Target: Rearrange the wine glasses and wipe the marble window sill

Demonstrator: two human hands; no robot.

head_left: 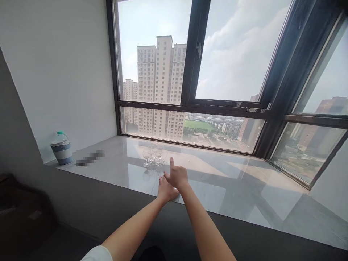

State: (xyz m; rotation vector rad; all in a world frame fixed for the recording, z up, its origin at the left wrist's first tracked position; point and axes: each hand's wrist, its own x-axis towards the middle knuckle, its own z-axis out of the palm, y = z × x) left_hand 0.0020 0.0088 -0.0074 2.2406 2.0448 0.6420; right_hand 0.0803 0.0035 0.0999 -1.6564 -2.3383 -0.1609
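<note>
Both my arms reach forward over a glossy marble window ledge (233, 188). My left hand (166, 190) lies low, near the ledge's front edge, and holds nothing I can see. My right hand (176, 175) crosses just above it, index finger stuck out toward the window and the other fingers curled. A small cluster of clear wine glasses (152, 155) stands upright on the ledge a short way beyond both hands. Neither hand touches the glasses.
A plastic bottle with a green cap (62, 148), wrapped in a striped sleeve, stands at the ledge's far left by the white wall. A blurred dark strip (90, 158) lies near it. Large dark-framed windows (193, 65) back the ledge. A dark sill (108, 206) runs along the front.
</note>
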